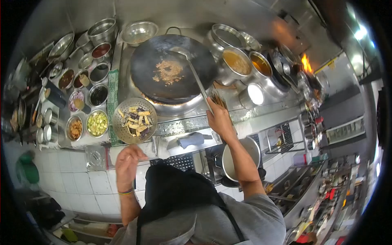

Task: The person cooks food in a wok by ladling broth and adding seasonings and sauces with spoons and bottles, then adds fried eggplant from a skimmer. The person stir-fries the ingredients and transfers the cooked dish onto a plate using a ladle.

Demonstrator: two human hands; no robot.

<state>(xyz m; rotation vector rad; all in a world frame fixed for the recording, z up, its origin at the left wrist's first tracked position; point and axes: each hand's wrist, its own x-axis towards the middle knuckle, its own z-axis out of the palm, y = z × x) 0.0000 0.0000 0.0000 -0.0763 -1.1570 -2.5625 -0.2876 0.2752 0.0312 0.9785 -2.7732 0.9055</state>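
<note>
My right hand [221,121] is closed round the long handle of a metal ladle [196,77]. The ladle's bowl rests at the far part of a large black wok [141,63], beside minced, browned food [168,72] spread on its middle. My left hand [130,160] hangs in front of the counter edge, fingers loosely bent, with nothing visible in them. Just beyond it is a round perforated strainer [119,130] holding fried pieces [138,120], pale yellow with dark purple skin, perhaps eggplant.
Left of the wok stand bowls of sauces, chopped green vegetables [97,123] and a red paste [101,50]. To the right are a pot of broth [237,62], a pot of orange oil [261,64] and a bamboo brush [218,99]. Flames [306,64] rise farther right. A deep pot [258,153] sits below my right arm.
</note>
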